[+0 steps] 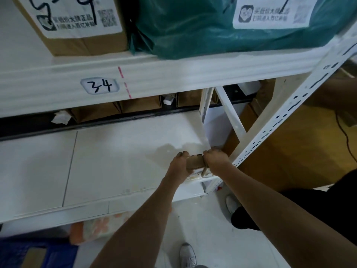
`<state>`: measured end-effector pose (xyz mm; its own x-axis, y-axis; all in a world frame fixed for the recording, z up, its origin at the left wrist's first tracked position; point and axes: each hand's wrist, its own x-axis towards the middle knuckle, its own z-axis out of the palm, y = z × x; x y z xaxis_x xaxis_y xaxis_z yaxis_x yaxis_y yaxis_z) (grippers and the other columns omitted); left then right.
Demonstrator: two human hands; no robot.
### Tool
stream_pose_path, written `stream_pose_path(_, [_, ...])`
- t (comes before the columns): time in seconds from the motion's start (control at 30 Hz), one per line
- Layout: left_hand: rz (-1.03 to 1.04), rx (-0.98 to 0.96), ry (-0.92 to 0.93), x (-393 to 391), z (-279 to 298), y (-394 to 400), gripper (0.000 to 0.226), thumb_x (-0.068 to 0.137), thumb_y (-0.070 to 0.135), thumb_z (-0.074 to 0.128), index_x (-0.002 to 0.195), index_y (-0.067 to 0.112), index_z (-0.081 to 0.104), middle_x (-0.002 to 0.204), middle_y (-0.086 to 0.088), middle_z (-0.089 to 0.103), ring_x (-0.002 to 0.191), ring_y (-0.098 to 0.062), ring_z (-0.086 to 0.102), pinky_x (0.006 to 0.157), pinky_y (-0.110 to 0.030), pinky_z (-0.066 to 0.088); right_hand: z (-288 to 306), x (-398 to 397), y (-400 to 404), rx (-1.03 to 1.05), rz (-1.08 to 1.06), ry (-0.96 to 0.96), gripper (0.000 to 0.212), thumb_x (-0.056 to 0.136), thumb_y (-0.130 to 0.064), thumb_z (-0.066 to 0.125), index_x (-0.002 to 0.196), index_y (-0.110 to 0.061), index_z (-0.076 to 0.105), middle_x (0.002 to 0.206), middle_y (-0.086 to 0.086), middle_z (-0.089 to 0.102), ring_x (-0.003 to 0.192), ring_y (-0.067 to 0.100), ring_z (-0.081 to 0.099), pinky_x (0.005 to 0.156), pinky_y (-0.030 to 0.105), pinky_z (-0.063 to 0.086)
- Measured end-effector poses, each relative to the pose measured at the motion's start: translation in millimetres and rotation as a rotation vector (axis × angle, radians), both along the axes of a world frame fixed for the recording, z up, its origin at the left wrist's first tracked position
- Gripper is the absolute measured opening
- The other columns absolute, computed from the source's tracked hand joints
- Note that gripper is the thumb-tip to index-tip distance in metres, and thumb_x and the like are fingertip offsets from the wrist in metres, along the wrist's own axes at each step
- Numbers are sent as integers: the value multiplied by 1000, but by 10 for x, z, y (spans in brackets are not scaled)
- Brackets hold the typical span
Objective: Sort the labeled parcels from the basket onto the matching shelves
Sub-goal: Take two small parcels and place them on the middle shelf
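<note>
Parcel [195, 163], a small brown cardboard box, sits at the front right corner of the lower white shelf [119, 151], close to the perforated white upright [286, 113] of the rack. It lies directly between the two hands: the left hand [178, 168] clasps its left side with fingers curled over the far top edge, and the right hand [216, 159] clasps its right side the same way, so both grips are closed around the box. The box's underside appears to rest on or just above the shelf's front edge; which of the two cannot be told.

The upper shelf [173, 74] runs across the top of the view and bears a handwritten tag reading "3-4" [101, 86] on its front edge, with a dashed red line [124, 82] just right of it. On that shelf stand a large green plastic mailer bag [193, 31] with a white printed label, and to its left, touching it, a brown carton [83, 41] that also carries a white label with handwriting.

Behind the lower shelf, a row of brown cartons [139, 105] shows through the gap. Below the shelf's front lip lies a soft orange and white patterned package [100, 227], and at the bottom left corner a blue basket [23, 252] holds a brown cardboard item, only partly in view.
</note>
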<state>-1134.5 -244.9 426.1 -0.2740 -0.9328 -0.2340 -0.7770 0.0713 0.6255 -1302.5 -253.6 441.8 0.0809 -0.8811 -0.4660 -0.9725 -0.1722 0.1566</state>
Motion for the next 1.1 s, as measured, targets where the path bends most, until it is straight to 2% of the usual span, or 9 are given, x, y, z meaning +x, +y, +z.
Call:
stream_pose_path(0.23, [-12, 35, 0, -3, 21, -49, 41, 71, 11, 78, 107, 8, 60, 105, -13, 63, 96, -32, 60, 75, -30, 44, 7, -65, -38, -42, -2, -61, 36, 91, -12, 67, 124, -16, 54, 116, 4, 64, 107, 23, 64, 89, 36, 56])
stream_pose_path(0.4, [-24, 81, -25, -7, -9, 5, 54, 73, 11, 79, 120, 12, 52, 112, -13, 57, 100, -31, 59, 82, -32, 47, -52, -90, 10, -66, 35, -81, 42, 89, -14, 68, 127, -15, 52, 118, 6, 63, 109, 25, 61, 95, 38, 53])
stream_pose_path(0.5, [-47, 112, -50, -9, -9, 25, 70, 77, 12, 80, 137, 15, 45, 126, -13, 47, 110, -32, 58, 95, -34, 48, -116, -111, 42, -90, 66, -55, 51, 87, -19, 69, 133, -15, 48, 124, 8, 61, 117, 29, 57, 105, 42, 42])
stream_pose_path(0.6, [-60, 132, -71, -20, -9, 44, 82, 77, 14, 81, 145, 19, 38, 134, -13, 40, 117, -34, 57, 101, -39, 49, -141, -118, 70, -106, 57, -55, 59, 87, -20, 68, 140, -14, 42, 133, 11, 56, 128, 32, 50, 117, 47, 28])
stream_pose_path(0.7, [-63, 132, -115, -35, -18, 64, 93, 76, 17, 83, 152, 22, 29, 144, -13, 33, 128, -35, 49, 104, -43, 47, -84, -115, 119, -73, 37, -48, 81, 88, -27, 72, 152, -12, 26, 150, 16, 41, 144, 36, 32, 124, 52, 10])
stream_pose_path(0.83, [-84, 124, -203, 74, 30, 158, 102, 80, 16, 79, 158, 23, 14, 158, -13, 18, 146, -33, 23, 115, -48, 35, 48, -22, 173, -11, 36, -27, 114, 83, -54, 73, 160, -12, 0, 165, 19, 11, 154, 37, 5, 124, 57, -2])
stream_pose_path(0.9, [-91, 118, -308, 230, 87, 254, 105, 84, 15, 75, 160, 22, 2, 163, -12, 7, 151, -32, 8, 121, -53, 20, 135, 107, 191, 4, 63, 2, 118, 83, -61, 69, 160, -11, -6, 167, 19, 4, 155, 37, 1, 123, 57, -3])
stream_pose_path(0.97, [-38, 153, -355, 453, 148, 366, 99, 93, 26, 67, 160, 20, -6, 167, -9, -4, 154, -30, -3, 123, -54, 9, 233, 304, 213, 6, 88, 11, 119, 84, -65, 64, 159, -11, -10, 167, 20, 0, 155, 36, -1, 123, 57, -3])
stream_pose_path(1.1, [130, 223, -352, 1071, 238, 629, 77, 104, 48, 36, 160, 18, -8, 167, -4, -13, 154, -27, -10, 124, -54, 3, 378, 891, 221, -7, 187, -31, 118, 84, -67, 63, 160, -10, -7, 167, 20, 1, 155, 34, 1, 123, 56, -4])
